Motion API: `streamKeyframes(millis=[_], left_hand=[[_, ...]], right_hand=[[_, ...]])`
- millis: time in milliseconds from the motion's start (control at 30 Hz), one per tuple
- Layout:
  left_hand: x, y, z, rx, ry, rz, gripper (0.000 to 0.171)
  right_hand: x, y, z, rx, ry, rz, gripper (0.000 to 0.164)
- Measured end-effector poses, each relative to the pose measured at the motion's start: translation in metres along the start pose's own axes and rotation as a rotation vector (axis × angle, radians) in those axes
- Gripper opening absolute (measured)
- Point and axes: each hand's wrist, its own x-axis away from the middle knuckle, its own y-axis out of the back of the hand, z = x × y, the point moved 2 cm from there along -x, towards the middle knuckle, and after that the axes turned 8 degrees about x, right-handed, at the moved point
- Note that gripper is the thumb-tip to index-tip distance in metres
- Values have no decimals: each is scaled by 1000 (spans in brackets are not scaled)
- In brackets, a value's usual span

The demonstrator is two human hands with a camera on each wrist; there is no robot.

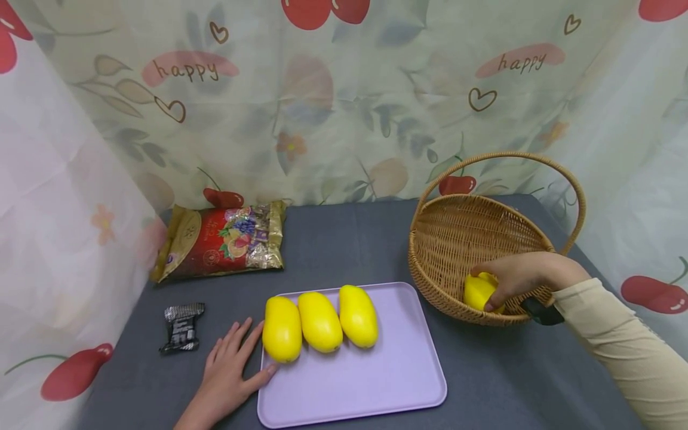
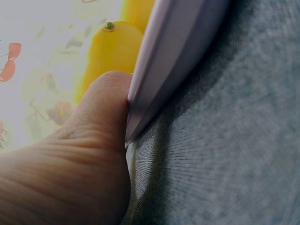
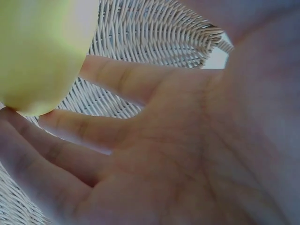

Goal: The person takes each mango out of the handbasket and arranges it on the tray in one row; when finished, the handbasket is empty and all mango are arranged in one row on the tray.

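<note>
Three yellow mangoes (image 1: pixel 320 322) lie side by side on the lilac tray (image 1: pixel 376 382), toward its upper left. My left hand (image 1: pixel 230 361) rests at the tray's left edge, fingers spread on the table and thumb on the rim; the left wrist view shows the thumb (image 2: pixel 105 101) against the rim near a mango (image 2: pixel 115 51). Inside the wicker basket (image 1: pixel 462 230), my right hand (image 1: pixel 518 278) grips another yellow mango (image 1: pixel 477 291) between thumb and fingers. In the right wrist view, fingertips touch that mango (image 3: pixel 42 61), with the woven wall behind.
A red and gold candy bag (image 1: pixel 223 242) lies at the back left of the grey table (image 1: pixel 338 239). A small black wrapped packet (image 1: pixel 181 327) is left of my left hand. The basket's tall handle (image 1: pixel 510 155) arches over its opening. Patterned curtains (image 1: pixel 344 119) enclose the back and sides.
</note>
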Motion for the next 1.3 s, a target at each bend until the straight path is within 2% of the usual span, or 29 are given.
streamKeyframes(millis=[200,400,700,1133,1300], left_hand=[[0,0,1,-5,-6,-4,95],[1,1,1,-14,-19,-17,94],[1,1,1,-6,-15,-12,94],[0,0,2,-23,-23,-22,94],[0,-1,0,-15,-18,-20,93]], right_hand=[[6,4,5,1,22,-56,85],[17,13,14,17,73,-186,85],[45,21,33,55,120,-360,84],[69,20,62,95,240,-587,79],[71,14,76,89,310,-640,78]])
